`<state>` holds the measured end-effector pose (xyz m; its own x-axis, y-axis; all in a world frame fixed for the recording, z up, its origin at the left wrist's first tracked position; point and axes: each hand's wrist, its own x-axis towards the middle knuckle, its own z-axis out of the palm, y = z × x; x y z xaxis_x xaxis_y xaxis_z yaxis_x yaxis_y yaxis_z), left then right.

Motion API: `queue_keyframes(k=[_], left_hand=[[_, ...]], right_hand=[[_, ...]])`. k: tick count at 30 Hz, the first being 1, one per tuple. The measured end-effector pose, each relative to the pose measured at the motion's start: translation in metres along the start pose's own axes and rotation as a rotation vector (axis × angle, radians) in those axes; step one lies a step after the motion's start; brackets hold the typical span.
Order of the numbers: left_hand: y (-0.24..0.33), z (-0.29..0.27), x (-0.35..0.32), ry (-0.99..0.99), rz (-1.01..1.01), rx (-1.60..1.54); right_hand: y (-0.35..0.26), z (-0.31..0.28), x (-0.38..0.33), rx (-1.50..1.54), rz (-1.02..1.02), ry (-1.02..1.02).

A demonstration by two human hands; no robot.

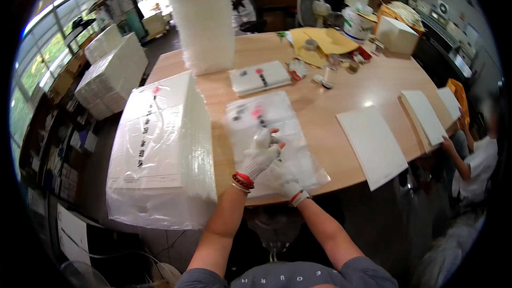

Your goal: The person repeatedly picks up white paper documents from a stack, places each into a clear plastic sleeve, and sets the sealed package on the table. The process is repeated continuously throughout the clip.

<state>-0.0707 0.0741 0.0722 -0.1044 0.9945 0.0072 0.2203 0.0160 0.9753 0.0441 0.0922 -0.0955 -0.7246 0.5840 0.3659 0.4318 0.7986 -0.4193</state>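
A white plastic bag (288,114) with red and black print lies flat on the table before me. My left hand (260,152), in a white knitted glove with bare fingertips, is over its middle with the fingers bent together; what they hold, if anything, is hidden. Close beside and partly behind it is my gloved right hand (281,177), low over the bag, its fingers blending into the white plastic. Beyond the bag lies a stack of folded printed bags (261,78). To the left stands a tall plastic-wrapped stack (154,144) with similar print on top.
A tall white roll or stack (205,21) rises at the table's far left. White board (372,144) overhangs the right edge. Yellow paper (325,42), tape and small jars lie at the back, near a fan (310,8). At right a person's hand (447,144) touches a paper stack (423,117).
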Motion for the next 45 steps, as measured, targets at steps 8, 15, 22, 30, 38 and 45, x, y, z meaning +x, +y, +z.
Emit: queue_keyframes(k=[8, 15, 22, 30, 38, 45], left_hand=[[-0.003, 0.003, -0.068, 0.353, 0.487, 0.727], [-0.010, 0.045, -0.113, 0.432, 0.651, 0.506], [-0.028, 0.172, -0.119, -0.338, -0.468, -0.716], [-0.109, 0.161, -0.113, -0.545, -0.543, -0.431], [-0.072, 0.192, -0.170, -0.186, 0.286, 1.018], [-0.059, 0.129, -0.122, -0.201, 0.412, 0.701]], right_hand=[[0.041, -0.139, -0.175, -0.084, 0.429, 0.298], [0.150, -0.184, -0.264, -0.814, 0.512, 0.298], [0.033, -0.205, -0.197, -0.549, 0.373, 0.297], [-0.014, -0.222, -0.234, 0.795, 0.697, 0.458], [-0.049, -0.115, -0.204, 1.190, 0.726, 0.705], [-0.041, -0.129, -0.185, 0.974, 0.710, 0.689]])
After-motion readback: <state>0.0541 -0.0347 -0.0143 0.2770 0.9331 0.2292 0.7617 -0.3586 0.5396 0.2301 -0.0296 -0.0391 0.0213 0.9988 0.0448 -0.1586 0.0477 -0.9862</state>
